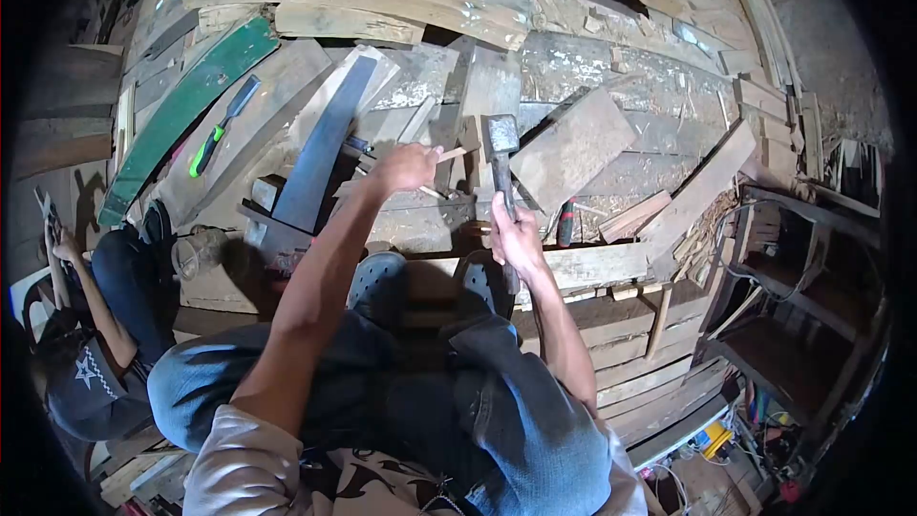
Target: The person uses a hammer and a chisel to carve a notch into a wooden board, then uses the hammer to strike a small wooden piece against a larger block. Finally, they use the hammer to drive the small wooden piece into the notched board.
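Note:
My right hand (pixel 517 237) is wrapped round the handle of a hammer (pixel 501 137), whose metal head points away from me. Just to the left, my left hand (pixel 407 168) pinches a small thin strip of wood (pixel 451 154), its free end pointing toward the hammer head. An upright-looking narrow piece of wood (pixel 471 139) is between the strip and the hammer. Right of the hammer head lies a broad flat wooden block (pixel 575 148). A red and black tool handle (pixel 565 223) is close to my right hand.
A chisel with a green handle (pixel 206 151) lies on boards at left, near a green plank (pixel 181 119). A long blue-grey board (pixel 327 145) slants left of my left hand. Another person's hand (pixel 66 247) shows at far left. Dark shelves (pixel 812 296) stand at right.

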`<state>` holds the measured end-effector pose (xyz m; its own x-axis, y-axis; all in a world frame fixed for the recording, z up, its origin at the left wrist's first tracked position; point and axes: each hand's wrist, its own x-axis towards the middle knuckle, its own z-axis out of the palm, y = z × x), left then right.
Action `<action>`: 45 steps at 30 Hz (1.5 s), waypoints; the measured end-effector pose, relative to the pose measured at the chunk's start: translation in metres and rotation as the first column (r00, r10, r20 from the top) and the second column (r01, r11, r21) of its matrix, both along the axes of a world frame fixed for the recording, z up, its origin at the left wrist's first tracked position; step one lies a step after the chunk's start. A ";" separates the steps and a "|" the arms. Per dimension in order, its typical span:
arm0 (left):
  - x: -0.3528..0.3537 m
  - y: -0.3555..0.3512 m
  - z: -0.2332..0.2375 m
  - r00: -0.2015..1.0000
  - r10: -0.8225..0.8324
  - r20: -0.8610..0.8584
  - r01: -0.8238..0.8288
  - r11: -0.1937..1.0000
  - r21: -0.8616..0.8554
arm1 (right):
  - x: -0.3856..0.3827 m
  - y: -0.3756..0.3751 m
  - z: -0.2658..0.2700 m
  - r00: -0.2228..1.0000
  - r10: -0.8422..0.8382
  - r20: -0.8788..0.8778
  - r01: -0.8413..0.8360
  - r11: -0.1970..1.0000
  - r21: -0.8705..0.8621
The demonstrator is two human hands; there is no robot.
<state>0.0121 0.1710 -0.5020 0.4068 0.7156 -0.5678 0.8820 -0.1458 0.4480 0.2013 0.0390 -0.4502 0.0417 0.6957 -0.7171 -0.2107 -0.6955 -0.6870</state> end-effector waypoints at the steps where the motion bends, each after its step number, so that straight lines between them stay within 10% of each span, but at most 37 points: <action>1: 0.000 0.005 0.011 0.998 0.049 0.030 -0.042 0.978 -0.206 | 0.001 0.002 0.005 1.000 -0.011 -0.003 0.011 0.999 0.034; 8: -0.005 0.004 0.006 0.993 -0.037 0.112 0.043 0.998 -0.051 | 0.012 0.002 0.005 0.999 -0.046 0.003 0.044 0.960 0.276; 12: -0.004 0.004 -0.002 0.997 0.073 0.033 -0.070 0.993 -0.094 | 0.009 -0.007 -0.016 0.996 0.078 -0.049 -0.078 0.997 0.004; 18: -0.004 0.003 -0.001 0.997 0.027 0.075 -0.021 0.997 -0.076 | 0.007 -0.011 0.003 0.998 0.013 -0.064 -0.007 0.996 0.091; 29: -0.006 0.009 -0.003 0.975 -0.210 0.072 0.207 0.977 0.050 | 0.001 0.001 0.048 0.972 0.021 -0.236 0.129 0.788 0.603; 33: -0.006 0.008 -0.007 0.988 -0.150 0.044 0.149 0.989 0.022 | 0.000 -0.010 -0.010 0.998 0.013 0.062 -0.037 0.911 0.410; 36: -0.007 0.001 -0.016 0.998 -0.028 0.053 0.031 0.998 -0.050 | -0.013 -0.009 -0.013 0.999 0.008 0.037 -0.006 0.998 -0.062; 45: 0.001 0.002 0.014 1.000 -0.007 -0.015 0.006 0.996 -0.085 | -0.007 -0.039 -0.019 0.999 -0.024 0.030 0.025 0.999 -0.021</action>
<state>0.0135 0.1726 -0.4885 0.4023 0.6620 -0.6324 0.8880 -0.1140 0.4455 0.1938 -0.0005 -0.4693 0.0803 0.6789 -0.7298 -0.2073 -0.7048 -0.6784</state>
